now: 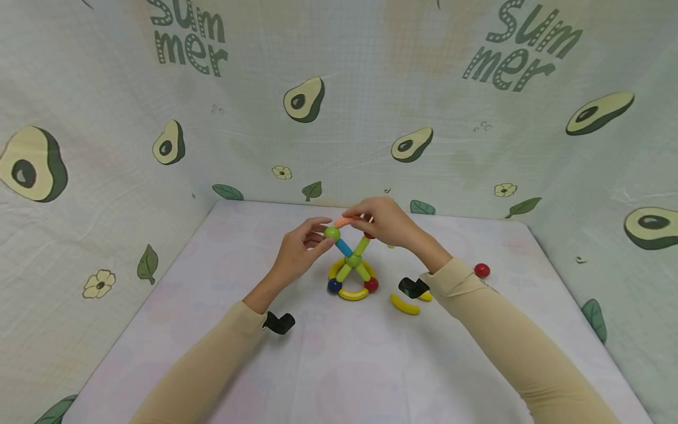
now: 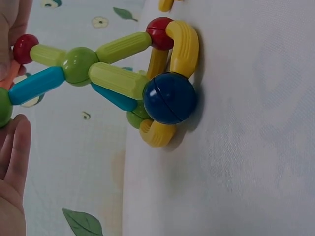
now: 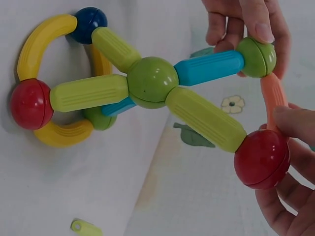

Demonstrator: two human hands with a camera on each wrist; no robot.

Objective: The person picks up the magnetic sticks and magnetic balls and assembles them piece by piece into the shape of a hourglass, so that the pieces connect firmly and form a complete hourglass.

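A magnetic stick-and-ball model stands on a ring of yellow curved sticks (image 1: 354, 294), with a dark blue ball (image 2: 170, 98) and a red ball (image 3: 32, 104) in that ring. Light green sticks (image 3: 88, 93) rise to a green middle ball (image 3: 152, 82). From there a blue stick (image 3: 210, 67) leads to an upper green ball (image 3: 256, 57), which my left hand (image 1: 299, 247) holds between thumb and fingers. My right hand (image 1: 384, 221) pinches an orange curved stick (image 3: 273, 98) spanning that ball and an upper red ball (image 3: 262, 160). Right fingers also touch the upper red ball.
Two loose yellow curved sticks (image 1: 405, 305) lie right of the model, one partly behind the right wrist camera (image 1: 413, 288). Farther right is a loose red ball (image 1: 482, 270). A loose light green stick (image 3: 86, 227) lies behind the right hand. Printed cloth walls (image 1: 349, 159) enclose the table.
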